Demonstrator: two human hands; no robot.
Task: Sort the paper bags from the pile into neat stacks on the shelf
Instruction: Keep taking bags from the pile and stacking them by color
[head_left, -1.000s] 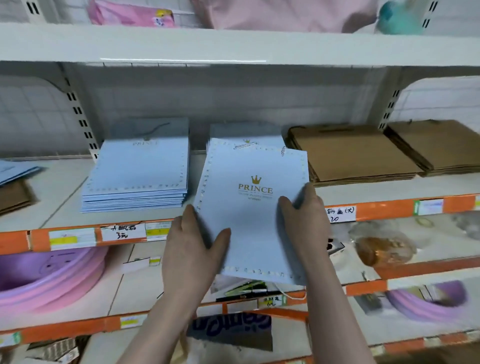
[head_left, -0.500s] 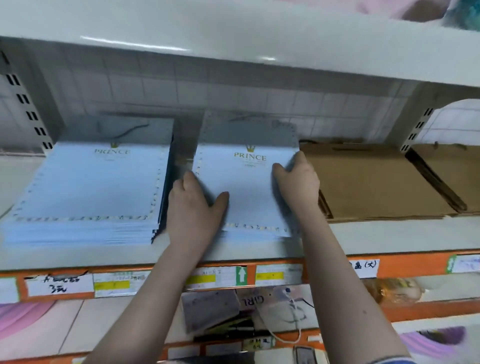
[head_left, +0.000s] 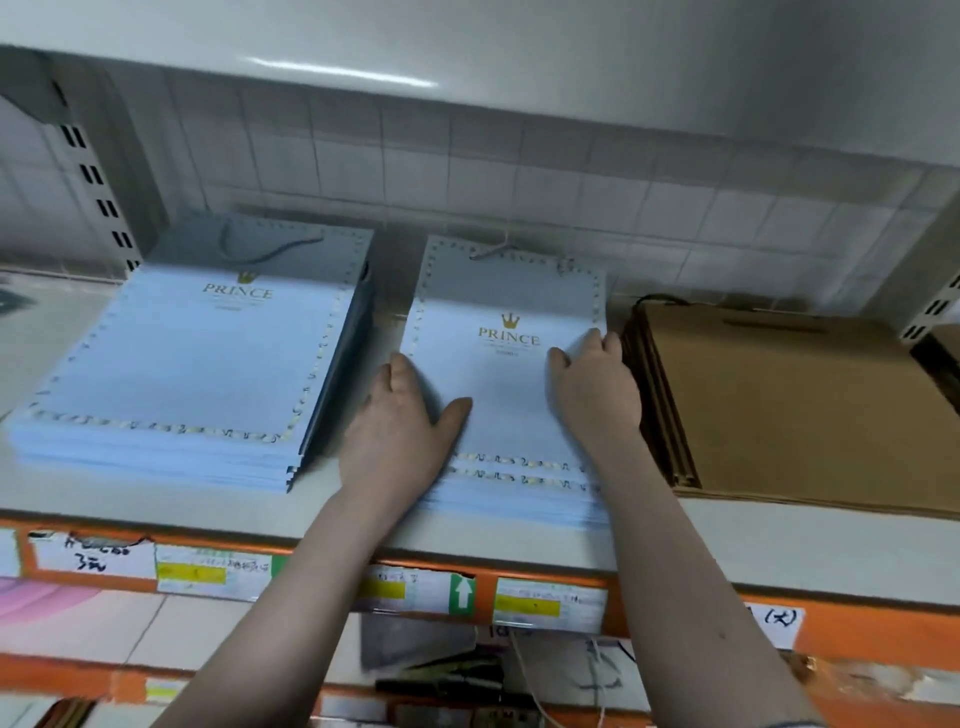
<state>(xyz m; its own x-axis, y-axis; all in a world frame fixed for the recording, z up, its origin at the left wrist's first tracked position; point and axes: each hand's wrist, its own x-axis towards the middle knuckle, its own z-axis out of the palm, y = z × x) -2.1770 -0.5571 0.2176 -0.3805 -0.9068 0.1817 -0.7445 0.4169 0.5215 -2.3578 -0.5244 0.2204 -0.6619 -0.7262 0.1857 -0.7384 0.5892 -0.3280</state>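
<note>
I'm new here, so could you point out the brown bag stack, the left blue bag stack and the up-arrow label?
brown bag stack (head_left: 795, 410), head view, top face.
left blue bag stack (head_left: 197, 364), head view, top bag.
up-arrow label (head_left: 462, 594), head view, green arrow.

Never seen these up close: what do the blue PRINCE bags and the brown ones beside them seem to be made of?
Blue PRINCE bags: apparently smooth coated paper, judging by the printed gold logo, and cord handles. Brown bags: matte kraft paper or thin card, plain and unprinted.

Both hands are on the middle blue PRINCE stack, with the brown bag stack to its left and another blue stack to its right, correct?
Not quite: the sides are swapped. In the head view the left hand and right hand do rest on the middle blue PRINCE stack, but the brown bag stack lies to its right and the other blue stack to its left.
</note>
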